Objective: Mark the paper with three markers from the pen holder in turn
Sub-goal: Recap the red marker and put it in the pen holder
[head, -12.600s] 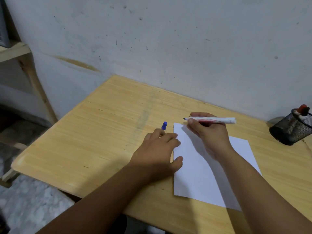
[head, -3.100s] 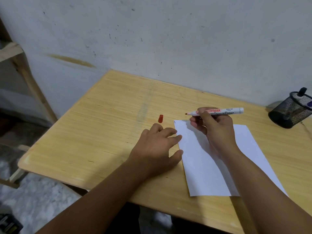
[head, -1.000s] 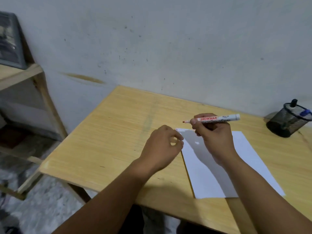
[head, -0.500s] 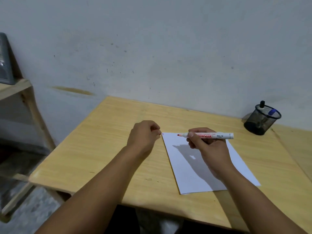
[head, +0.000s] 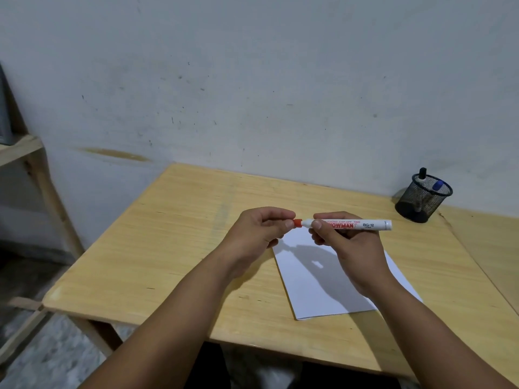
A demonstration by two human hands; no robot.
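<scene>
Hands (head: 306, 237) hold marker (head: 356, 224) level, capped tip pointing left.

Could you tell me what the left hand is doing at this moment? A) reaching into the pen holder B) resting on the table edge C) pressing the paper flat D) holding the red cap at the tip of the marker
D: the left hand pinches the red cap against the tip of the marker held by the right hand, above the paper.

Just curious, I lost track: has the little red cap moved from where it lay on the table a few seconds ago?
Yes. The red cap has left the table beside the paper; the left hand now holds it on the marker tip.
</scene>
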